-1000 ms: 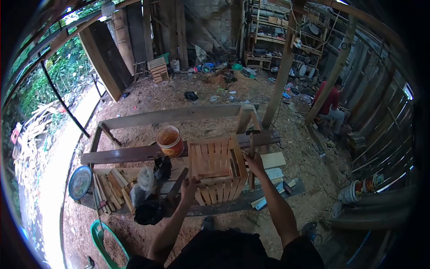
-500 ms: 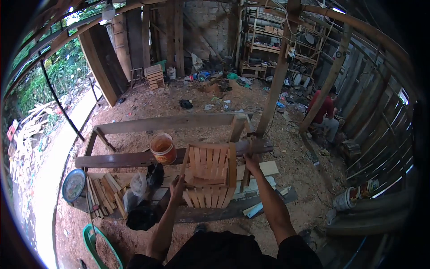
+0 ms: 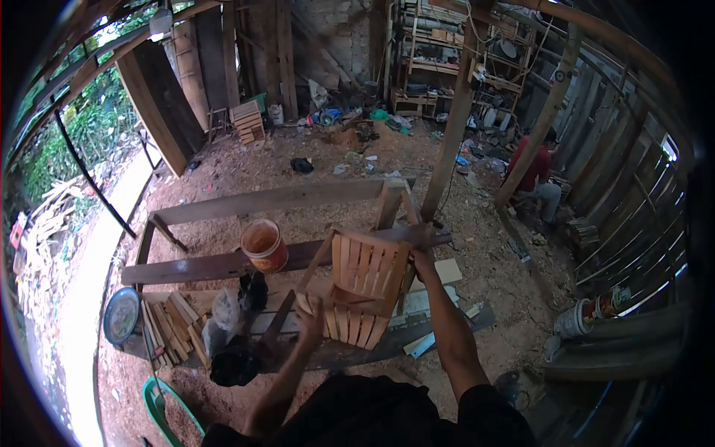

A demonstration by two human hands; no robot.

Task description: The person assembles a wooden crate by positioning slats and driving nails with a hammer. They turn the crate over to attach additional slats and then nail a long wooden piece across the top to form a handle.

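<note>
A small slatted wooden chair [image 3: 365,261] hangs tilted in front of me, held above the low bench. My left hand [image 3: 310,319] is closed around its lower left part, near the end of an arm piece. At the upper right corner, my right hand [image 3: 421,258] is closed on the chair's side frame; its fingers are partly hidden and smeared by motion. Behind the chair's left side, an orange bucket [image 3: 265,247] stands at the dark plank [image 3: 194,270].
On the lower board lie wood strips [image 3: 173,328], a clear plastic bag [image 3: 226,311], black bags [image 3: 237,363] and a handsaw [image 3: 421,346]. A blue basin [image 3: 121,316] and a green tub [image 3: 155,406] are at left. A person [image 3: 532,175] sits at the right near a post [image 3: 456,119].
The chair has turned and tilted, its top leaning to the right. My left hand has moved slightly right and down with it. The view has shifted a little.
</note>
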